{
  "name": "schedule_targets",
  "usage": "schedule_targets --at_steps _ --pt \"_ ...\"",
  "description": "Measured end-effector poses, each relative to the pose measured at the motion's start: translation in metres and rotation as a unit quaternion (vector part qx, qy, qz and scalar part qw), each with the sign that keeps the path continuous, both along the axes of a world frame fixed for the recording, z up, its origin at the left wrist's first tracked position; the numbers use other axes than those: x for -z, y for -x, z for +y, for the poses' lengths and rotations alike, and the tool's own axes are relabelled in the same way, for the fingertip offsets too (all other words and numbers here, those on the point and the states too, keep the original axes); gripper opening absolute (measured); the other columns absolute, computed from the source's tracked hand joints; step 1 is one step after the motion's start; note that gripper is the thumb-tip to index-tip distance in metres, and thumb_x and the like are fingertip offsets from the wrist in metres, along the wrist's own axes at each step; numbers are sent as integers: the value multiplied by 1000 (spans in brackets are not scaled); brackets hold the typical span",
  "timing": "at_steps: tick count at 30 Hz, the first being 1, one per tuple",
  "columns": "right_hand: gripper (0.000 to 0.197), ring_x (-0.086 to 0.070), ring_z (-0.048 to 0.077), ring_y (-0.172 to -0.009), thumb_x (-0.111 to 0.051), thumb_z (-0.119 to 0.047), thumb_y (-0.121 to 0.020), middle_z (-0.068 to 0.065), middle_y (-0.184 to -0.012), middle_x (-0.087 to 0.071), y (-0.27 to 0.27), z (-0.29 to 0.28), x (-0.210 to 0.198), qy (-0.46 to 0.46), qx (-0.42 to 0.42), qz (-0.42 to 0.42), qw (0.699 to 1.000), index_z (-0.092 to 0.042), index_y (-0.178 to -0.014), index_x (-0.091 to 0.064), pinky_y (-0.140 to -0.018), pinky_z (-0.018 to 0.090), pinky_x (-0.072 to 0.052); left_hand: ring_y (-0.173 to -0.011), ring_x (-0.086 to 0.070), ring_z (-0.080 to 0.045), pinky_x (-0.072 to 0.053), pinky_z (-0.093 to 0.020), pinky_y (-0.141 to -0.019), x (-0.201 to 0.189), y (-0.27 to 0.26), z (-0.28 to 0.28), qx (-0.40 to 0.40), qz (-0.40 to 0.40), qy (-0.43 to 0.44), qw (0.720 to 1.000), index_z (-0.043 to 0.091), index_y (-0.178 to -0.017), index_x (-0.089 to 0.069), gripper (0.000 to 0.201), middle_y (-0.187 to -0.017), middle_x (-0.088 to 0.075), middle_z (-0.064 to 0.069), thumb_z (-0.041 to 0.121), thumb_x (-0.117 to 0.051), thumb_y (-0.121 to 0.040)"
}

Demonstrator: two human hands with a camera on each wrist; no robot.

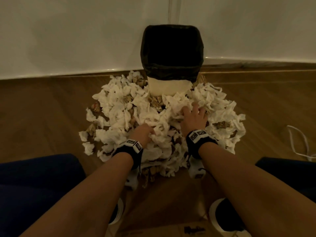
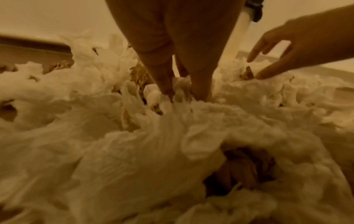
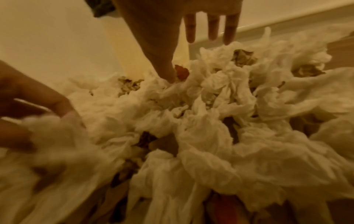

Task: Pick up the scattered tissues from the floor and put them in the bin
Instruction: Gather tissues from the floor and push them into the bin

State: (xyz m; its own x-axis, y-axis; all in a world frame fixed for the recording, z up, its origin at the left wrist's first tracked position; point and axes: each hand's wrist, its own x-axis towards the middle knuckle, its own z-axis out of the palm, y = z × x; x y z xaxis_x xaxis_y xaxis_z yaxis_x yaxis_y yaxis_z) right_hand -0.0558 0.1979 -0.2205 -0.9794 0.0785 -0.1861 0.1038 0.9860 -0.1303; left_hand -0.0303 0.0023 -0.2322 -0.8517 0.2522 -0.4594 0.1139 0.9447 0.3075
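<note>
A heap of crumpled white tissues (image 1: 123,106) lies on the wooden floor around the foot of the bin (image 1: 171,53), which is cream with a black liner and stands against the wall. My left hand (image 1: 150,131) is at the near middle of the heap, fingers curled into a clump of tissue. In the left wrist view the left hand (image 2: 184,92) pinches down into the tissues (image 2: 134,144). My right hand (image 1: 194,109) is spread over the heap just in front of the bin. In the right wrist view the right hand (image 3: 189,57) has straight fingers and only its thumb touches the tissues (image 3: 220,121).
Brown crumpled paper scraps (image 1: 154,101) are mixed into the heap. A white cable (image 1: 297,144) lies on the floor at the right. My knees and shoes (image 1: 225,218) frame the near edge, with a cardboard sheet (image 1: 171,194) under them.
</note>
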Motion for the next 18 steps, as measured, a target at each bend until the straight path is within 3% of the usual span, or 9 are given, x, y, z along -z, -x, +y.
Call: schedule_targets --at_steps 2,5,9,12,15,18 --pt "48 -23 46 -132 -60 -21 -87 11 -149 -19 2 6 2 11 3 -30 999 -28 -129 -38 -96 55 -40 -114 -50 -25 -41 -32 -97 -4 4 0 -38 21 -28 999 17 -113 -67 25 -125 -47 -8 14 -60 -88" --pt "52 -26 43 -129 -57 -13 -88 11 -148 -16 5 12 5 30 -15 -86 996 -31 -133 -39 -93 51 -44 -107 -54 -29 -42 -31 -88 -12 11 1 -57 35 -48 997 19 -109 -70 23 -117 -54 -11 17 -62 -88" --pt "35 -39 37 -122 -44 -6 -93 17 -137 -31 13 16 1 69 -17 -86 994 -14 -126 -53 -99 46 -42 -99 -57 -28 -41 -29 -76 -19 18 3 -103 49 -81 990 20 -103 -70 20 -107 -59 -10 15 -63 -85" --pt "29 -51 33 -111 -43 -6 -94 19 -125 -47 20 20 -14 91 -13 -74 993 -4 -117 -61 -95 37 -44 -91 -57 -20 -40 -26 -68 -28 21 4 -152 54 -133 978 20 -101 -64 23 -96 -59 -3 9 -66 -81" --pt "26 -56 34 -109 -49 -8 -93 21 -118 -61 28 25 -35 197 50 -44 978 -2 -111 -67 -95 35 -44 -81 -54 -15 -42 -25 -68 -47 29 4 -196 77 -153 966 19 -97 -65 16 -84 -55 5 16 -68 -81" --pt "31 -58 30 -111 -65 -10 -86 17 -118 -64 30 31 -55 355 137 -26 925 -2 -115 -65 -98 33 -45 -80 -59 -19 -53 -30 -70 -70 38 5 -260 88 -189 943 16 -91 -67 10 -86 -61 -1 18 -68 -82"
